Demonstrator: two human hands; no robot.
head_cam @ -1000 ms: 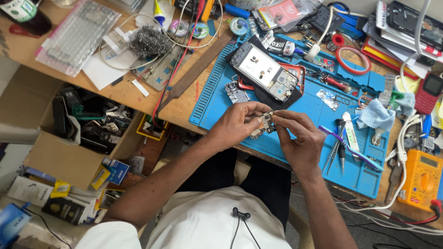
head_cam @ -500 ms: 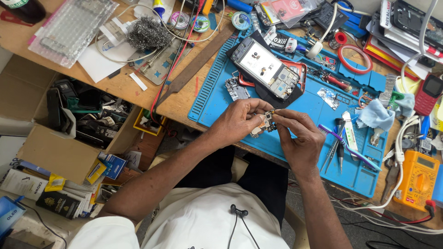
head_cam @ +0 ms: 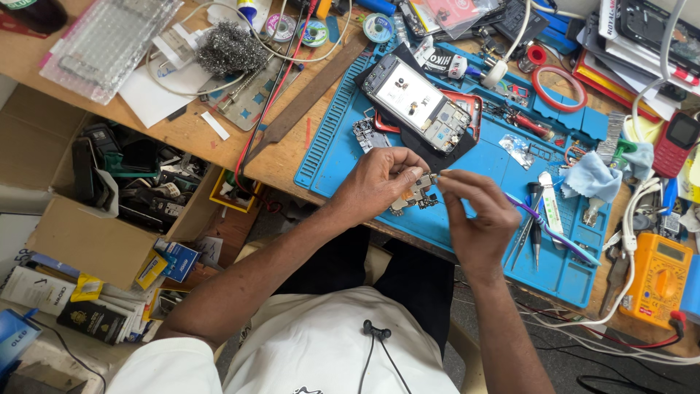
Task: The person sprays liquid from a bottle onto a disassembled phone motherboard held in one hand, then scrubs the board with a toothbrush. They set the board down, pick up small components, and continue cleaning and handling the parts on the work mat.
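Hands (head_cam: pixel 430 193) close together over blue mat (head_cam: pixel 335 157), both pinching small circuit board (head_cam: pixel 415 193).

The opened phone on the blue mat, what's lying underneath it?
The opened phone rests on a dark sheet, with a red frame showing at its right edge, all on the blue mat. Whatever lies directly beneath the phone's middle is covered.

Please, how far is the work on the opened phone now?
Done: the opened phone lies on the blue mat with its insides bare, and a small circuit board is out of it. In hand: the left hand holds that board while the right hand pinches its edge. Left: the board is not back inside, and the tweezers lie unused.
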